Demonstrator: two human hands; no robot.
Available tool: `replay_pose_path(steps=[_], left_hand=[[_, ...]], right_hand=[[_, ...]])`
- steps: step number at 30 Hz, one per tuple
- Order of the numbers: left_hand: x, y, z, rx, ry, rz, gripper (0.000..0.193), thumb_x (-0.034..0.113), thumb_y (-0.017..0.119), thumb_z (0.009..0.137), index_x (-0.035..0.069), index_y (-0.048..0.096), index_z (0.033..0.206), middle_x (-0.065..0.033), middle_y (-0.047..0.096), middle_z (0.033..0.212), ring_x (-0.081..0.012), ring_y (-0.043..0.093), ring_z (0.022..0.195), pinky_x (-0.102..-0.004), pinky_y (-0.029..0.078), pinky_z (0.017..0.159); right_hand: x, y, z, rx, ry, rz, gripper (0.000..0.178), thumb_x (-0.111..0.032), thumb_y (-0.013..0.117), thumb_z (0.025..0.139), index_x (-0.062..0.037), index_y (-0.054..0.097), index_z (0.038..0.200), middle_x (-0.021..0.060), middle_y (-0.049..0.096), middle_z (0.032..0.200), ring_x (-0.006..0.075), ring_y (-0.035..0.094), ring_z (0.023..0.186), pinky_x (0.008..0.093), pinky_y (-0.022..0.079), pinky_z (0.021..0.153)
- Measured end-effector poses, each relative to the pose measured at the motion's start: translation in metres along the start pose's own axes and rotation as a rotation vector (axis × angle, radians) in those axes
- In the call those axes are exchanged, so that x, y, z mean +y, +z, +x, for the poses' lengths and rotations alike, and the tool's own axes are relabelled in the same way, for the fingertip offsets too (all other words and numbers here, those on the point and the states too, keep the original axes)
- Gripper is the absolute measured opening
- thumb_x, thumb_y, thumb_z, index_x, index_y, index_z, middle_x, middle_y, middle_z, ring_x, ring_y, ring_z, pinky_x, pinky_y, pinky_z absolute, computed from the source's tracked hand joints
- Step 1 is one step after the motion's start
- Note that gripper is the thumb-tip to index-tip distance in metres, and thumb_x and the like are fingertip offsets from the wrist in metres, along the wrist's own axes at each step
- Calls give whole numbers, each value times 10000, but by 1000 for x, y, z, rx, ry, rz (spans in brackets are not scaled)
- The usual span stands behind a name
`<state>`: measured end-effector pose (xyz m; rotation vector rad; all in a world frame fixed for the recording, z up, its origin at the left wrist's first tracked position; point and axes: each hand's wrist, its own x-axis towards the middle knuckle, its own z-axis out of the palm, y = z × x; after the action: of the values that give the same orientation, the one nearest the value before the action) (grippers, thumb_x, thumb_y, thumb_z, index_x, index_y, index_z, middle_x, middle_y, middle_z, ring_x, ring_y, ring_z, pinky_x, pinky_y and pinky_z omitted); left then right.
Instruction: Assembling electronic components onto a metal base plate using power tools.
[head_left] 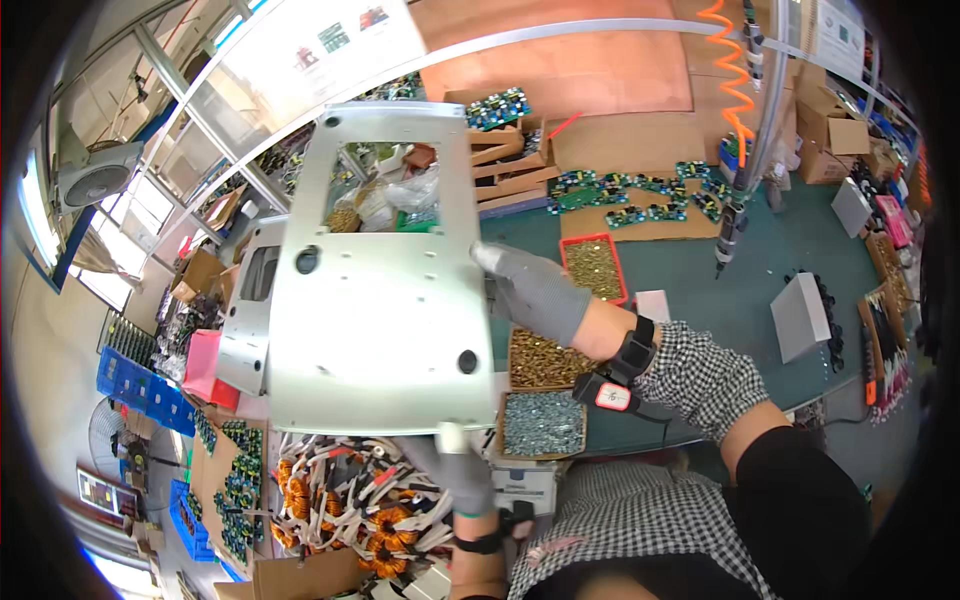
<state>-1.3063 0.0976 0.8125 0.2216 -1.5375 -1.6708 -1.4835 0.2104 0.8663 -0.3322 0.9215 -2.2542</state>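
Head | silver panel (385,330): shiny, perforated, window-cut | grip: left hand (463,475), right hand (532,290) clamped on it

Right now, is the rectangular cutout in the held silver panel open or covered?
Open: through it, plastic bags show behind the silver panel. The left hand and right hand hold the panel's edges.
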Motion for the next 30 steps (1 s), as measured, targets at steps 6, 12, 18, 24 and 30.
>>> replay_pose_path(steps=[6,12,18,24,30], left_hand=[[-70,30,-51,-748,13,682,634,245,612,840,-25,309,1328,-224,414,1283,-334,424,1178,-437,322,1005],[-72,118,-84,-358,-875,-932,768,475,570,838,45,236,1381,-179,412,1308,-284,450,1175,-389,406,949],[-104,202,-212,-960,-1070,-623,627,335,639,821,-9,391,1282,-141,486,1217,-224,510,1097,-336,458,898],[-112,242,-274,-860,-1304,-689,678,397,640,815,-14,367,1281,-150,469,1227,-250,496,1123,-409,443,939],[-126,247,-274,-908,-1325,-685,760,468,586,839,-62,315,1312,-202,433,1283,-280,460,1178,-398,408,980]], right_hand=[[-101,-84,-83,-40,-264,-166,550,-60,579,752,37,406,1265,158,546,1161,252,561,1044,382,432,942],[-214,-163,-183,31,-65,-747,501,-95,633,714,46,513,1180,111,604,1059,173,578,976,286,435,876],[-262,-255,-236,52,445,-1060,546,-120,630,693,43,525,1203,90,606,1028,147,557,904,278,414,823],[-253,-321,-236,147,627,-1504,494,-193,620,762,-1,543,1211,83,601,1080,145,560,912,267,418,826],[-216,-372,-223,188,669,-1312,354,-179,566,821,-63,591,1155,49,604,975,137,553,881,270,424,805]])
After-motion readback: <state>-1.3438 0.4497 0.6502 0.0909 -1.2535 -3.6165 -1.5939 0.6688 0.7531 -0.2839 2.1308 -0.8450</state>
